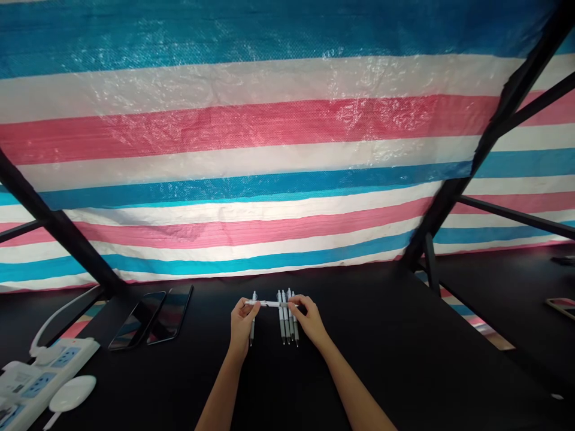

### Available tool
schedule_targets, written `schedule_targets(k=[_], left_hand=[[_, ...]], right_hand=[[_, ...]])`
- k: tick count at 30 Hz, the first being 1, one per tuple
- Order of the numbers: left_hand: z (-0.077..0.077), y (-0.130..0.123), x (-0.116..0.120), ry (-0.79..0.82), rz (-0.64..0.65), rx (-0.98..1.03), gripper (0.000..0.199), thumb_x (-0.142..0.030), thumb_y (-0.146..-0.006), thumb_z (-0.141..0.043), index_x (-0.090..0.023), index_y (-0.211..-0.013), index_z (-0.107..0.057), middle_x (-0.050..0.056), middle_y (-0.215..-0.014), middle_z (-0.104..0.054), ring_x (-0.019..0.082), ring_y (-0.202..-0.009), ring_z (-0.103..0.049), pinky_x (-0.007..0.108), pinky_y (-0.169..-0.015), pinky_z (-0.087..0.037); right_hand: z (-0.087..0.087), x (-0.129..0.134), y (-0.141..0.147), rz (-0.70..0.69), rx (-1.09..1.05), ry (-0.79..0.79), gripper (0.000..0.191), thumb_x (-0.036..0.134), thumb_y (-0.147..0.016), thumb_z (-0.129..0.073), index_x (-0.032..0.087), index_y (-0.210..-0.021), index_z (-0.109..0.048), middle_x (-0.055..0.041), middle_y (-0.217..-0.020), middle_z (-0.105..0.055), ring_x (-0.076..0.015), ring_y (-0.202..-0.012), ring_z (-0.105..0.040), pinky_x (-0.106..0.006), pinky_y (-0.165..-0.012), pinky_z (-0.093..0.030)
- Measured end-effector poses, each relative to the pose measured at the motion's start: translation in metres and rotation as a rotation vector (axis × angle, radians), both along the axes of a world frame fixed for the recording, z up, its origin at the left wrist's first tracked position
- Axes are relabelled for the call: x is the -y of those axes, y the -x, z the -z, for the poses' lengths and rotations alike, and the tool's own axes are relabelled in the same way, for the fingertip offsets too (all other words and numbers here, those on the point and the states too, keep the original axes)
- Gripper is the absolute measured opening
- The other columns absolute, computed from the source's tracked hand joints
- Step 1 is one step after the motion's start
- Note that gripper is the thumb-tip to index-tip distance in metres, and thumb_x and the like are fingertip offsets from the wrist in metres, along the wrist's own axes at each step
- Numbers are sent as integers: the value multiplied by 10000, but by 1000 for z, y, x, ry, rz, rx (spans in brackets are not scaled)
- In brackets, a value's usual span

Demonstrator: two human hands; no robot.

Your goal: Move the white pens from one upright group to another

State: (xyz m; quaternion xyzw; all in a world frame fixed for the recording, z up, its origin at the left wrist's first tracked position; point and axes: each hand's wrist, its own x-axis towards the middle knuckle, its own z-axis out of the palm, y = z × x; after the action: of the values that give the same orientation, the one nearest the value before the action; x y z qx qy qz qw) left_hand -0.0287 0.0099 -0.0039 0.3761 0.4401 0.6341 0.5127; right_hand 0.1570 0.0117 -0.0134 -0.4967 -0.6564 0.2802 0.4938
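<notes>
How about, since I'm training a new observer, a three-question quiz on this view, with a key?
1. Multiple choice: what do the left hand and right hand hold crosswise between them?
A) a ruler
B) a white pen
C) a spoon

2. True or false: the two smartphones lie to the left of the left hand.

3. Fill in the missing words: the long white thing with sockets, in the near-left corner of the picture, is a ____ ____.

Key:
1. B, a white pen.
2. True; they lie side by side on the black table.
3. Power strip.
</notes>
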Motion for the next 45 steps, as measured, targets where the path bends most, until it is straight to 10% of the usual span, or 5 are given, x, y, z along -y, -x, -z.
schedule_targets(k=[7, 14, 35, 45], left_hand=[[-7, -3, 4, -3, 20, 0, 299, -343, -598, -766, -179, -607, -516, 12, -655, -671, 142, -640, -620, 207, -582, -458], [-9, -2, 4, 14, 21, 30, 301, -355, -609, -761, -181, -626, -516, 12, -652, -672, 149, -647, -621, 202, -569, -445], [-6, -2, 1, -43, 79, -100, 270, -384, -661, -721, -191, -711, -539, 30, -754, -695, 169, -764, -636, 287, -765, -462], [-26, 8, 6, 46, 104, 642, 106, -239, -829, -547, -190, -922, -562, -41, -635, -476, 63, -479, -453, 185, -457, -414]], right_hand=[[-1, 0, 3, -15, 109, 11, 494, 430, -903, -357, 197, -510, -544, -11, -582, -524, -173, -672, -497, -291, -691, -359], [-2, 1, 0, -28, 6, -2, 260, 407, -854, -482, 204, -806, -636, -15, -759, -610, -179, -745, -529, -285, -716, -368], [-1, -2, 1, -71, -58, 113, 536, 509, -858, -367, 212, -413, -393, 17, -474, -397, -154, -582, -419, -283, -634, -343], [3, -4, 2, -16, -180, 110, 532, 570, -862, -354, 186, -556, -558, 0, -551, -494, -160, -591, -492, -297, -671, -397]])
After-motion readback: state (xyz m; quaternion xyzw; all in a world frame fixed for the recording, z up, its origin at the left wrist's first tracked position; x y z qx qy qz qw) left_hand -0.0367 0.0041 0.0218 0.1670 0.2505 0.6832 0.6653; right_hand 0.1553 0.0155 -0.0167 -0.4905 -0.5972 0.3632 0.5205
